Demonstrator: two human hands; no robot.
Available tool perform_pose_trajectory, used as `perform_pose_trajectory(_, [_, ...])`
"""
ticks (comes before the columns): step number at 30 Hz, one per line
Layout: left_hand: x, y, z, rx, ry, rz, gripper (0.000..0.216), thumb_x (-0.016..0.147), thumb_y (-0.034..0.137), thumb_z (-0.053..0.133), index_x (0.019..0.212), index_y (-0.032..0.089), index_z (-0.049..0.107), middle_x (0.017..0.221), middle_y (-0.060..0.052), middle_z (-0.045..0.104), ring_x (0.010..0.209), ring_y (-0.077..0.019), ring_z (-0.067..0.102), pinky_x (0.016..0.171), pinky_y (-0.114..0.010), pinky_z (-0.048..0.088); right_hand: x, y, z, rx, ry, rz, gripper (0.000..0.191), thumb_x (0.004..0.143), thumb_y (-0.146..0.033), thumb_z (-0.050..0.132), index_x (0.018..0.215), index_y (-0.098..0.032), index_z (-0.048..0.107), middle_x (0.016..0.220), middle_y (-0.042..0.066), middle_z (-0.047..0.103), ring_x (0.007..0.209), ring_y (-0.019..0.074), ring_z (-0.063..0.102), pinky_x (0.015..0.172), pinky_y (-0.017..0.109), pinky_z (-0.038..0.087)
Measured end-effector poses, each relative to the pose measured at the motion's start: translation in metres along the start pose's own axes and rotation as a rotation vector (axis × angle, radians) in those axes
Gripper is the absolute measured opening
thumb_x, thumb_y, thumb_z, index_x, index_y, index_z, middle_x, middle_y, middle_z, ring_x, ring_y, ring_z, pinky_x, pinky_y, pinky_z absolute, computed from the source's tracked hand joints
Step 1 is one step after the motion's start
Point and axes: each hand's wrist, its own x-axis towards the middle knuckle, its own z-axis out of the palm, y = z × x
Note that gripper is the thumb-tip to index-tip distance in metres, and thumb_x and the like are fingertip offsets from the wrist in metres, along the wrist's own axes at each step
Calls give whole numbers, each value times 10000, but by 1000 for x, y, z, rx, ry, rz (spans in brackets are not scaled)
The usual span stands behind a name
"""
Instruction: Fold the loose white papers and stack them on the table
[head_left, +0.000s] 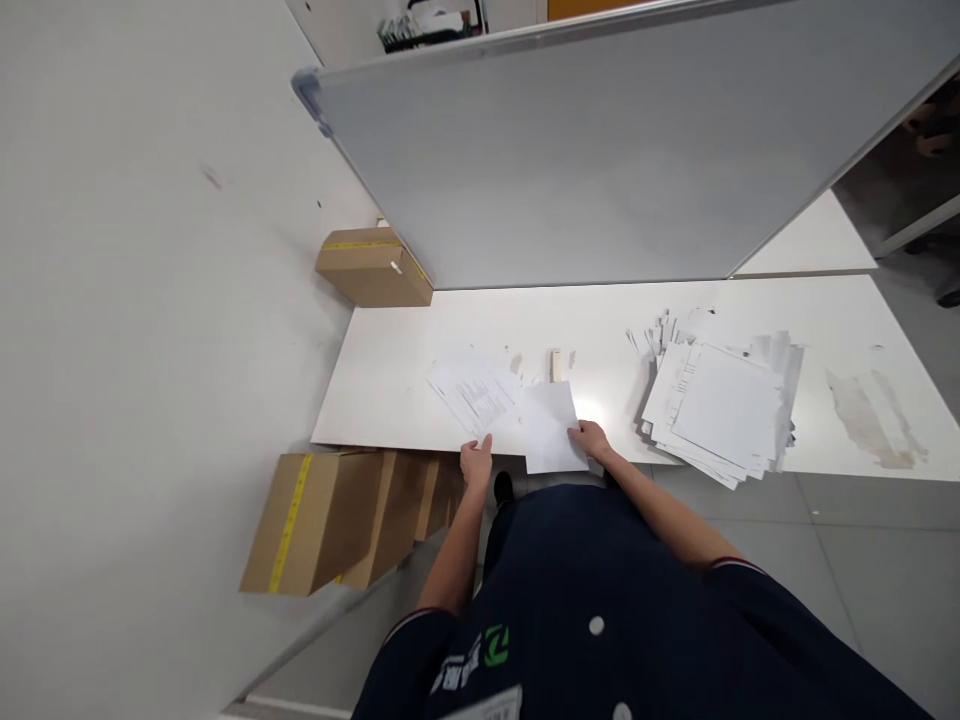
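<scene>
My right hand (591, 440) is closed on the right edge of a blank white sheet of paper (555, 430), which overhangs the table's front edge. To its left, several overlapping printed sheets (480, 395) lie at an angle on the table. My left hand (476, 464) is at their lower corner, with thumb and fingers closed on the paper there. A small pale block-like piece (556, 365) sits just behind the blank sheet; its kind is unclear.
A messy stack of papers (727, 405) lies to the right on the white table (382, 380). A grey partition panel (570, 160) rises behind. One cardboard box (367, 270) stands at the back left; more boxes (307, 520) are at the left below the table edge.
</scene>
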Motion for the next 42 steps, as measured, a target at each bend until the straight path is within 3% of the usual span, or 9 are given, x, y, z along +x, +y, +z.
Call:
perform_pose_trajectory(7, [-7,34,22,31,180,-247,433,578,486,629,839,163,510,1106,-200,441,1044,-342,427,781,-453,373,-3,-3,1,-145,-15,-46,230,731,-265,419,753,-138,609,732,51,610,639,140,525,526,196,327])
perform_pose_trajectory(12, [-2,31,17,-369,210,-282,251,559,281,681,606,172,460,967,-142,488,1063,-310,423,798,-409,378,-4,-3,1,-175,-11,-79,239,740,-266,415,769,-136,614,750,60,613,679,151,530,551,205,330])
perform_pose_trajectory(17, [-1,29,8,-693,114,-240,180,639,158,607,631,167,427,663,-12,495,770,-164,561,670,-291,448,0,0,3,-146,-13,-70,228,736,-258,416,774,-138,606,752,60,613,678,152,533,556,208,337])
perform_pose_trajectory(24, [-13,20,-23,-1229,-214,-341,124,695,45,518,683,147,448,609,17,490,566,-56,526,590,-179,464,2,6,6,-29,0,-50,196,702,-236,430,768,-142,589,752,57,618,666,155,544,546,210,364])
perform_pose_trajectory(27, [-29,11,-21,-1175,-317,-320,126,686,60,541,670,152,456,609,20,509,569,-54,536,584,-171,465,4,7,9,39,-6,-20,173,688,-227,438,741,-145,580,727,51,616,653,155,551,535,211,377])
perform_pose_trajectory(30, [-46,4,-3,-994,-401,-264,128,658,108,591,680,150,472,612,23,543,538,-65,545,526,-175,452,4,6,13,185,-52,14,184,711,-247,426,747,-145,575,710,47,620,631,149,559,523,215,398])
perform_pose_trajectory(35, [-56,-4,26,-651,-460,-201,117,683,147,572,779,127,507,589,6,570,482,-73,543,484,-186,432,1,3,17,490,-162,90,363,788,-423,377,865,-130,577,778,88,644,651,168,591,515,246,446])
perform_pose_trajectory(39, [-49,-10,30,-406,-530,-122,144,653,151,596,775,112,529,578,-9,581,466,-94,548,459,-200,421,-3,5,16,437,-128,9,288,684,-355,578,875,-139,595,889,91,646,753,195,600,590,256,469])
perform_pose_trajectory(42, [-44,-9,26,-214,-622,-5,184,589,125,641,757,113,568,567,-2,586,435,-98,530,449,-208,407,-5,6,16,378,-107,-37,245,659,-258,591,875,-141,602,883,71,650,768,199,599,621,263,470])
